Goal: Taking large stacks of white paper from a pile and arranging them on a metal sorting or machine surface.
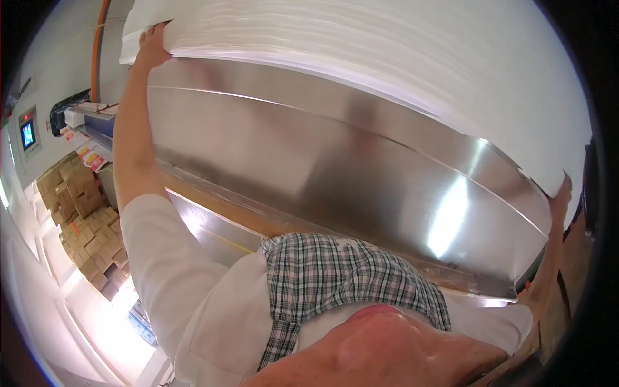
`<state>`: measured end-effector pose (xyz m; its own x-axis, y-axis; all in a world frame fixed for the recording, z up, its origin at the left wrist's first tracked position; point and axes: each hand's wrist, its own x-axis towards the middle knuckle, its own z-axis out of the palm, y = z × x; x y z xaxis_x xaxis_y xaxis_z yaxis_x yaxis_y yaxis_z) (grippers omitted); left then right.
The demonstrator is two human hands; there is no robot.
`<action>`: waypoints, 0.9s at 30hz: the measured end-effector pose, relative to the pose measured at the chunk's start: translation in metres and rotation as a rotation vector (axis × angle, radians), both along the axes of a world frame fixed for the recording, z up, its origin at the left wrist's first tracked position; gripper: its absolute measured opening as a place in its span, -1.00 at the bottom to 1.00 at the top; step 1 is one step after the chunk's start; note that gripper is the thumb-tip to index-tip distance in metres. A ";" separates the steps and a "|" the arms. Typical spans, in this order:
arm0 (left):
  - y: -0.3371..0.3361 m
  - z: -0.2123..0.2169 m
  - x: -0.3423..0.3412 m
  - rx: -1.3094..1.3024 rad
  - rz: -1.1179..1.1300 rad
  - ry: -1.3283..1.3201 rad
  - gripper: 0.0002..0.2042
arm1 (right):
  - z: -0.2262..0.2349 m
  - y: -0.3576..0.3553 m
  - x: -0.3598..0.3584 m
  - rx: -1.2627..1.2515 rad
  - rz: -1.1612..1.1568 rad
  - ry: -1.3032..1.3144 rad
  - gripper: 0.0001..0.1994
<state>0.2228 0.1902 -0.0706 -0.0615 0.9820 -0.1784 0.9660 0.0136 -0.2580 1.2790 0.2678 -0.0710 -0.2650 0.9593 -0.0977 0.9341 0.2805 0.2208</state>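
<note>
A thick stack of soft white sheets spans the upper part of the view, its many layers showing along the near edge. Whether the sheets are paper, foam or cloth I cannot tell. At its left end my left hand grips the edge, fingers over the side and thumb toward the front. My right arm reaches far out to the other end, where my right hand holds the right corner; most of its fingers are hidden. Beneath the stack is a shiny steel surface with a bent ridge running across it.
Close to my checked apron runs a brownish strip along the steel's near edge. On the left, a wall panel with a lit screen stands above piled brown cartons. An orange vertical pipe rises at the upper left.
</note>
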 end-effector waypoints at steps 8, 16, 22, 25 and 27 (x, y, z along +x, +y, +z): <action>-0.008 -0.003 -0.025 0.050 -0.131 -0.047 -0.15 | 0.004 0.000 -0.020 -0.016 0.056 0.059 -0.17; -0.007 0.000 0.001 0.114 -0.111 -0.067 -0.22 | -0.002 -0.009 -0.028 0.128 -0.056 -0.024 -0.33; -0.021 -0.005 0.001 0.297 -0.151 -0.082 -0.38 | -0.009 -0.023 -0.018 0.342 -0.079 -0.089 -0.46; -0.019 -0.005 0.010 0.388 -0.158 -0.087 -0.43 | 0.017 -0.029 -0.008 0.500 -0.045 -0.100 -0.47; -0.021 -0.002 0.001 0.511 -0.143 -0.136 -0.43 | 0.044 -0.021 -0.003 0.535 -0.017 -0.051 -0.50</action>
